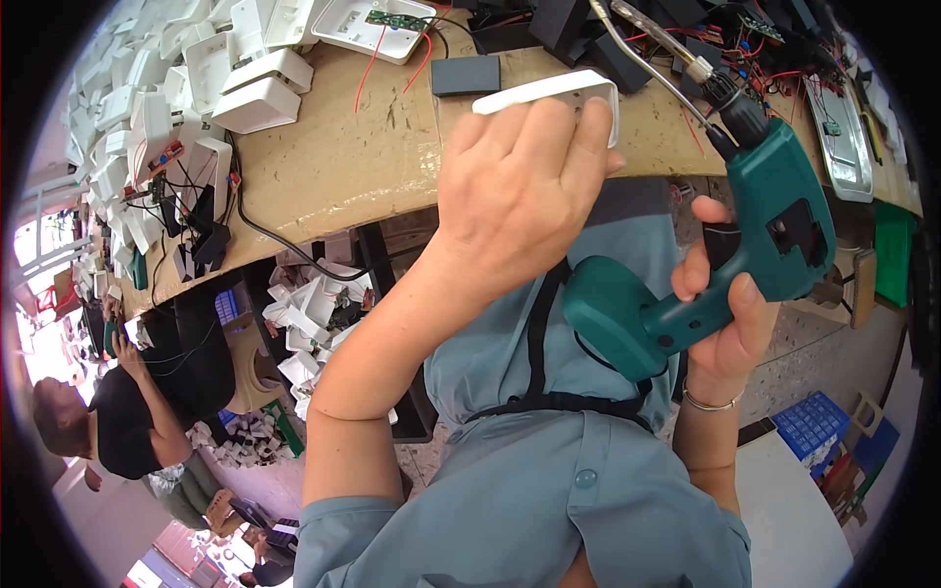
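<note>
My left hand is closed around a white plastic housing at the table's near edge; its far wall and right corner stick out past my knuckles, and the back of the hand hides the rest. In my right hand is a green soldering gun, gripped by its handle with fingers near the black trigger. The gun's metal barrel and a thin side tube point up and left, beyond the housing and apart from it. A small dark block lies on the table just left of the housing.
White housings crowd the left side of the table. An open white case with a circuit board and red wires lies at the back. Black parts and wiring fill the back right. A black cable hangs off the edge. Another person works at far left.
</note>
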`<state>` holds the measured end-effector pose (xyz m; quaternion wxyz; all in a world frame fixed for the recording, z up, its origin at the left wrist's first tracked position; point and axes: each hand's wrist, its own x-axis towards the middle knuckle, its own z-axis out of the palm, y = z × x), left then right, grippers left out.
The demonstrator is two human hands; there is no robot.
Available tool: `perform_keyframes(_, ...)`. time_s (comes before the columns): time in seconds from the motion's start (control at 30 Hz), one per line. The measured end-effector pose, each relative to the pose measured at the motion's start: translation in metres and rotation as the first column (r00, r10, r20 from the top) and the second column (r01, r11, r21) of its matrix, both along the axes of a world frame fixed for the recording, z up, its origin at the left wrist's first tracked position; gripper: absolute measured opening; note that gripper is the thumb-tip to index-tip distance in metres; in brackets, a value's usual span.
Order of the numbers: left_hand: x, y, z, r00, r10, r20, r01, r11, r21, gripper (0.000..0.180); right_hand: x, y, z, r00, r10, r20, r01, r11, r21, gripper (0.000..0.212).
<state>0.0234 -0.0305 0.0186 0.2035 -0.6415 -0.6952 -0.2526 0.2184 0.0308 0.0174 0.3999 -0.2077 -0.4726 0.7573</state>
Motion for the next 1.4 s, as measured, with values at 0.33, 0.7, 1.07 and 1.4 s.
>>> perform_keyframes(0.33,-0.007,-0.007,0.021,0.786,-0.026,0.618,0.279,0.906,-0.317,0.027,-0.007,0.001,0.002,1.0,0.0,-0.025,0.0,1.0,-0.017,0.064)
perform_keyframes(0.7,-0.001,-0.017,0.011,0.026,-0.041,0.999,0.307,0.951,0.031,0.014,-0.006,-0.001,0.003,1.0,-0.004,-0.018,0.004,1.0,-0.011,0.065)
perform_keyframes(1.07,0.009,-0.012,-0.005,0.011,-0.214,0.977,0.203,0.957,0.207,0.009,-0.003,-0.003,0.003,1.0,-0.002,-0.029,0.001,0.999,-0.034,0.064)
perform_keyframes(1.4,0.007,-0.006,-0.008,0.632,-0.183,0.753,0.091,0.983,0.162,0.009,0.004,-0.002,0.0,1.0,-0.02,-0.003,0.02,1.0,-0.002,0.065)
